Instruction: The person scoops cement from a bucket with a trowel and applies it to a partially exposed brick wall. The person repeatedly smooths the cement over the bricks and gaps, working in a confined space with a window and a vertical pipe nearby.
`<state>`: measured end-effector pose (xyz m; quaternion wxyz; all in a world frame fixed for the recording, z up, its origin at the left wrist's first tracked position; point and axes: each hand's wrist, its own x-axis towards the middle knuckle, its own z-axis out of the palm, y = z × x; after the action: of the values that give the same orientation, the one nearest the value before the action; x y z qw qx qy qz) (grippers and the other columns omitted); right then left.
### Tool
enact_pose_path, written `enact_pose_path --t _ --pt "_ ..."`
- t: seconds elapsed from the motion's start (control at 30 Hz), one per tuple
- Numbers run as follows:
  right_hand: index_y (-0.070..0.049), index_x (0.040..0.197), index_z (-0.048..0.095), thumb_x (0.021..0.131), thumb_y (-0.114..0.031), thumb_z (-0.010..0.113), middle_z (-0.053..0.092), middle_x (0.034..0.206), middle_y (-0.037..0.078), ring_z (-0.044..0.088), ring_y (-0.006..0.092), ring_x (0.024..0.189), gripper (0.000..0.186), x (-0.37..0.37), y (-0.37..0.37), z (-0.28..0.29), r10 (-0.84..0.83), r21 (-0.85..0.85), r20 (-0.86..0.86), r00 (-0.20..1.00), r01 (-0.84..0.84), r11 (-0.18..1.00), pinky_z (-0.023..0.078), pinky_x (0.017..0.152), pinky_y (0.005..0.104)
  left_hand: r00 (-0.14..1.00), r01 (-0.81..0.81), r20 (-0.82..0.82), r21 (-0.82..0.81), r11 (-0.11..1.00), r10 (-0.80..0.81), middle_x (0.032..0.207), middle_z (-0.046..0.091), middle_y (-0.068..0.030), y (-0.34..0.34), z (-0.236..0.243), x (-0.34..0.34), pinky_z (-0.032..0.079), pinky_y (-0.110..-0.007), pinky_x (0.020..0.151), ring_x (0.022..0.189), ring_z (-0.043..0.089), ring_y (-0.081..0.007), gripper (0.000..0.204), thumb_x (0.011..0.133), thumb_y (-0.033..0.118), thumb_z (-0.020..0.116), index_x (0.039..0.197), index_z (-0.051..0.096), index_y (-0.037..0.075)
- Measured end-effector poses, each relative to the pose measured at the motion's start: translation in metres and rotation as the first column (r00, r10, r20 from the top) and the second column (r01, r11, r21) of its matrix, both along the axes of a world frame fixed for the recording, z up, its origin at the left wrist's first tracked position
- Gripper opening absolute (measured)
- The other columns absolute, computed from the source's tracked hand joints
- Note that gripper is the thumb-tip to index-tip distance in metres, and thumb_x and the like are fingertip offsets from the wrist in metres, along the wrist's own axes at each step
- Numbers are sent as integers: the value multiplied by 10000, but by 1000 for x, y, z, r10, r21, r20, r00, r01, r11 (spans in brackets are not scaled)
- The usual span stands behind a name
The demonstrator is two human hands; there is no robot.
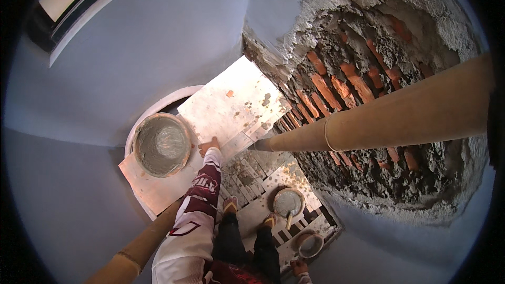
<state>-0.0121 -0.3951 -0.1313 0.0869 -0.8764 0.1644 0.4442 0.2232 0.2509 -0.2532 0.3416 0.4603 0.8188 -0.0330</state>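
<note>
Currently, mortar basin [162, 144] sits on board [152, 194], just left of fingers of left hand [209, 146], thumb apart. Right hand [300, 267] near small bowl [310, 245], near right; can't tell finger state.

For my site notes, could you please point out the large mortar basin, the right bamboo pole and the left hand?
Large mortar basin [135, 146], head view: left rim.
Right bamboo pole [386, 112], head view: middle.
Left hand [209, 146], head view: its middle.

The head camera (wide fisheye) faces downward from head height; the pole [389, 111] passes close, left hand [209, 146] and feet [230, 206] farther below.
</note>
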Motion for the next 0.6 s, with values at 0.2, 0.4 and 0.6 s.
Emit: enact_pose_path --t 0.2,0.4,0.6 --pt "-31 952 720 817 -513 639 704 939 175 651 333 985 507 -3 21 12 -18 -5 -83 996 18 1000 484 898 446 905 -22 424 -8 1000 23 1218 582 -291 23 -7 -25 436 -404 953 1147 560 -373 808 825 614 560 1191 571 -106" --pt "-15 898 707 833 -492 644 702 846 138 667 291 859 485 0 19 -7 -29 28 -64 998 31 999 499 825 416 799 -21 561 384 923 -216 841 637 -209 10 26 -14 441 -424 747 769 572 -306 587 931 493 507 860 611 -80" --pt "-17 901 694 848 -415 658 697 856 131 656 292 829 403 -7 1 -18 -193 61 16 981 192 980 498 812 400 698 -221 673 527 821 -244 584 542 -125 3 69 -18 394 -401 595 582 443 -204 510 957 362 532 683 541 -68"
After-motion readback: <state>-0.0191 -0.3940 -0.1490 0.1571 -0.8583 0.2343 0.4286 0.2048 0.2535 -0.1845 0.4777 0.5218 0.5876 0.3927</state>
